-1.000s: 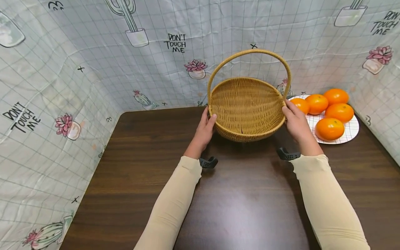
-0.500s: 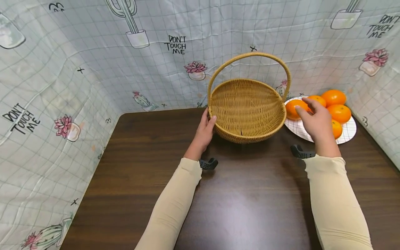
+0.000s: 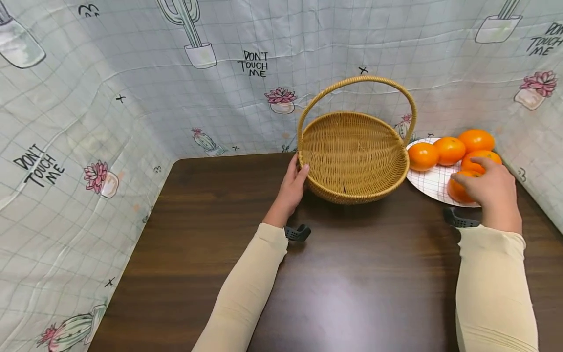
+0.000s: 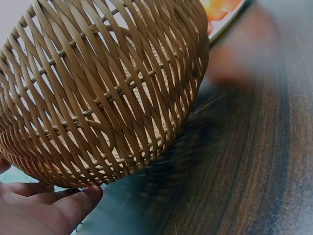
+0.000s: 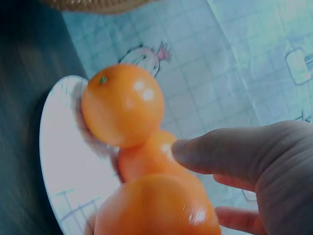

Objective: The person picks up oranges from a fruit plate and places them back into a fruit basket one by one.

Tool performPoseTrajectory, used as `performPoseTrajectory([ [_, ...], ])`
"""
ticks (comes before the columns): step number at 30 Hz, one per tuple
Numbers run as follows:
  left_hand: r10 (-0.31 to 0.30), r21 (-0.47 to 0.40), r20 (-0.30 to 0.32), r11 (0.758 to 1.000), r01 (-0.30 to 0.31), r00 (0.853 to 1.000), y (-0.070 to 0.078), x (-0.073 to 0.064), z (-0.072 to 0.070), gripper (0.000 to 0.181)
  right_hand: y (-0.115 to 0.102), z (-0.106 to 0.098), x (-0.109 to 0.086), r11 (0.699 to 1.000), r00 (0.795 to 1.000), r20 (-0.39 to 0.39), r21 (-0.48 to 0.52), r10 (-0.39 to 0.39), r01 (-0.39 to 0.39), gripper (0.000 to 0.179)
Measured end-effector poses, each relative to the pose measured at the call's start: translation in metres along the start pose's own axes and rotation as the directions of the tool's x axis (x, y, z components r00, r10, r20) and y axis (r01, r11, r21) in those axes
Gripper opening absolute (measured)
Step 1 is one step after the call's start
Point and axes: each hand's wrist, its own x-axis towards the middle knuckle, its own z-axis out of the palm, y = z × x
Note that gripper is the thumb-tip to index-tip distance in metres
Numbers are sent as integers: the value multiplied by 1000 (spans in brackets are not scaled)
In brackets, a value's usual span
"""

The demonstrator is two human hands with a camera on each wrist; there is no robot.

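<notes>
In the head view, my left hand (image 3: pixel 291 188) holds the left rim of a wicker basket (image 3: pixel 356 156) with a tall arched handle. The basket tilts so its hollow faces me. The left wrist view shows its woven side (image 4: pixel 112 93) with the fingertips of my left hand (image 4: pixel 39 213) against it. My right hand (image 3: pixel 496 190) is over the nearest orange (image 3: pixel 457 188) on a white plate (image 3: pixel 433 185), thumb and fingers spread apart. In the right wrist view, my right hand (image 5: pixel 244 161) is beside several oranges (image 5: pixel 122 105), its thumb overlapping one.
The plate stands at the right of the dark wooden table (image 3: pixel 352 274), close to the basket's right side. A printed cloth (image 3: pixel 228 98) hangs behind the table and along both sides. Each wrist wears a black camera mount (image 3: pixel 298 233).
My right hand has let go of the basket's right rim and moved right, past the leftmost orange, to the nearest one on the plate. My left hand keeps its hold on the basket.
</notes>
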Motion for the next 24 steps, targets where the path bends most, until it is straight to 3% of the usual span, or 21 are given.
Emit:
performPoseTrajectory([
  [4, -1, -13, 43, 1000, 1, 999, -2, 2, 3, 61, 15, 1, -3, 999, 999, 50, -49, 9, -7, 82],
  [12, -10, -14, 6, 1000, 10, 1000, 2, 3, 4, 61, 19, 5, 2, 994, 996, 84, -95, -42, 50, 81],
  [17, -37, -22, -11, 999, 37, 999, 0, -1, 3, 60, 15, 6, 3, 991, 993, 98, -108, -61, 72, 78],
  [24, 5, -28, 7, 1000, -4, 1000, 1, 0, -2, 62, -10, 3, 1, 989, 994, 57, -110, -93, 99, 80],
])
